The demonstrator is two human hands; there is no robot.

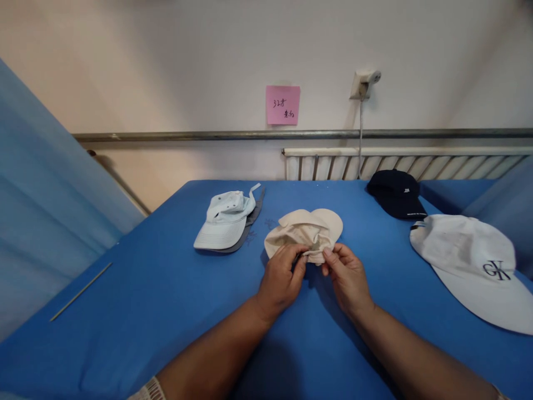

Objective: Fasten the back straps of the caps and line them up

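A cream baseball cap (306,228) is held between my two hands over the middle of the blue-covered table (175,316). Its inside faces partly toward me, and its brim points away to the upper right. My left hand (285,272) pinches the near edge of the cap, thumb and fingers close together. On the right part of that same edge, my right hand (345,272) grips the fabric between thumb and fingers. A small dark bit shows by my left fingertips; I cannot make out what it is.
To the left lies a pale blue cap (222,225) on top of a grey cap (245,236). A black cap (395,191) and a white cap (466,250) lie on the right. A thin stick (81,291) rests near the left edge. Behind are a radiator (400,161) and a pipe (208,135).
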